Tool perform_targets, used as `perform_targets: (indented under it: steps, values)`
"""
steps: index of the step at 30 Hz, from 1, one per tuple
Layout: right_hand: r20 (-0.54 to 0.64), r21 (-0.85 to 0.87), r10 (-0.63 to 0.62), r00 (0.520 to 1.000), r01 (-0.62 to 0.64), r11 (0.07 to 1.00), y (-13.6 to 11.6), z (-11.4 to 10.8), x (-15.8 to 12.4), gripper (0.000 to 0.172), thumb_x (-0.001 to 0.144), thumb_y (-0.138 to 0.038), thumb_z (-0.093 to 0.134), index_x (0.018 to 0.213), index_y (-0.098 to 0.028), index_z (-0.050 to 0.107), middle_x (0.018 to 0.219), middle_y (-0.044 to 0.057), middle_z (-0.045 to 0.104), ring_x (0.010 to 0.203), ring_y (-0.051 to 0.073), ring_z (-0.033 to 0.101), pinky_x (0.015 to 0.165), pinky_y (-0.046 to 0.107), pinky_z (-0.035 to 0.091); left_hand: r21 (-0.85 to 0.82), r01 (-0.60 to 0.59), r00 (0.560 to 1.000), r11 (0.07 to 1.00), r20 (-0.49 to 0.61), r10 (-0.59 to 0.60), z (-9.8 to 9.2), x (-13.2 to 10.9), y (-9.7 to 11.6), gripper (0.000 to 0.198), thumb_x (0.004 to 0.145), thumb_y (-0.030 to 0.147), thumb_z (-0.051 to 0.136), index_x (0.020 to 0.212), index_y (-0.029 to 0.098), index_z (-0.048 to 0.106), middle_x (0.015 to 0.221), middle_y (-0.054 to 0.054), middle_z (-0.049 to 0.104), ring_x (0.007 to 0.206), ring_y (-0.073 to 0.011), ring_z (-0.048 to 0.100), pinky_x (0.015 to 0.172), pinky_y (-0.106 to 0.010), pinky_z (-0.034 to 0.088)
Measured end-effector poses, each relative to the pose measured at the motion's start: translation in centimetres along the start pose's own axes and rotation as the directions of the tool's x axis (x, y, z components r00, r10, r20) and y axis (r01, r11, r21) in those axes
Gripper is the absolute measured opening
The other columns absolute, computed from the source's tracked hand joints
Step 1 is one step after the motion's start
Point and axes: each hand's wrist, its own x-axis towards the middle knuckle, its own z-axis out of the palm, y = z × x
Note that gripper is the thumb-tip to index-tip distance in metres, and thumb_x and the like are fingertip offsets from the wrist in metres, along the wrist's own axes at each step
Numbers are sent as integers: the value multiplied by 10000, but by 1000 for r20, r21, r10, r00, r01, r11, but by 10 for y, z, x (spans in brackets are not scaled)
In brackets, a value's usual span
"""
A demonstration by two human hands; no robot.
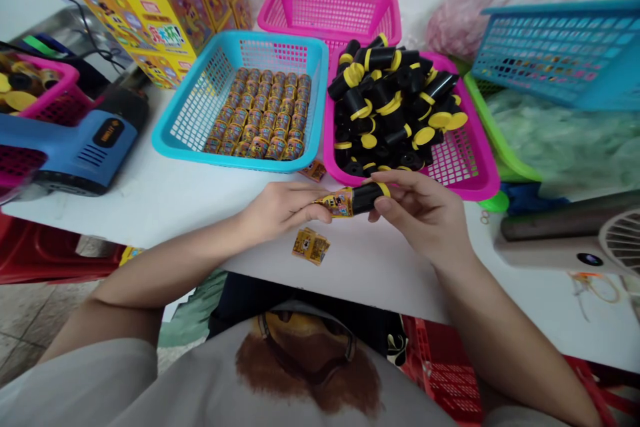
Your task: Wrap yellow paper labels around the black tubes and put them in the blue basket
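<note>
Between thumb and fingers, my left hand pinches a printed yellow-orange sleeve label. My right hand grips a small black canister near its yellow cap. One end of the canister meets the label's opening; how far it reaches inside is hidden. Both are held roughly level above the white table. Just below them lies a small stack of flat printed labels. Another label rests by the front edge of the blue basket.
A blue basket holds rows of labelled canisters. Beside it, a pink basket is heaped with black, yellow-capped canisters. A blue heat gun lies left, near stacked yellow boxes. A fan device stands right.
</note>
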Motion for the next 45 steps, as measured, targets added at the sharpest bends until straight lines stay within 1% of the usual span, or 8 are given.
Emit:
perform_targets:
  steps: [13,18,25,29,32,36,40,45]
  values:
    - [-50,-8,148,988,-149,989,-4,6,1,309,819,-494,886,966,-258,752,699,-41,682,572,104,660,522,241,595,198,-120,985,973,-95,141,3,-3,-1,386,1033,439,624,1246,150,765,1024,-102,840,901,-170,814,866,-237,646]
    - [-33,25,164,986,-164,986,2,8,0,285,830,-472,882,986,-269,758,770,-30,723,624,104,683,590,249,624,-57,-16,988,998,-152,8,5,2,8,283,947,261,769,1215,171,782,1022,-75,848,845,-147,802,798,-202,630]
    - [-10,-20,92,996,-92,996,11,16,-9,257,837,-395,877,1044,-280,776,968,5,786,801,136,750,733,283,680,-272,111,987,956,-83,-138,9,2,11,306,832,236,857,1111,174,748,1033,-62,826,883,-154,789,823,-222,633]
    - [-38,-122,3,999,-8,992,15,25,-14,344,830,-324,887,1140,-276,746,1093,12,802,868,147,776,781,292,681,-369,201,974,908,-20,-224,13,-1,12,540,815,190,853,1286,196,590,1147,-67,799,1037,-169,796,894,-219,626]
    - [-47,-168,-75,996,66,984,19,26,-17,323,872,-326,859,1153,-286,706,1131,15,810,895,158,780,766,301,664,-502,286,954,816,75,-289,15,-1,13,619,857,195,832,1361,242,475,1079,-42,817,1036,-181,808,831,-211,624]
    - [85,-263,-267,960,280,923,23,20,-15,119,1028,-387,667,1113,-304,657,1278,42,787,1190,208,742,978,415,628,-770,328,931,547,164,-327,18,2,16,694,863,242,852,1364,294,375,925,13,808,876,-186,825,830,-283,649]
    - [223,-457,-404,887,461,760,20,20,-13,467,946,-549,733,1317,-316,571,1417,100,711,1347,276,641,1092,531,569,-855,364,889,370,199,-413,26,5,17,743,817,301,901,1332,307,366,958,27,768,816,-155,795,768,-271,629]
    - [301,-667,-518,800,565,485,13,26,-16,568,917,-202,736,1442,-188,519,1268,147,706,1225,257,672,1045,438,599,-877,400,873,267,274,-404,34,9,19,662,825,233,870,1298,287,410,987,47,670,821,-91,721,760,-217,583]
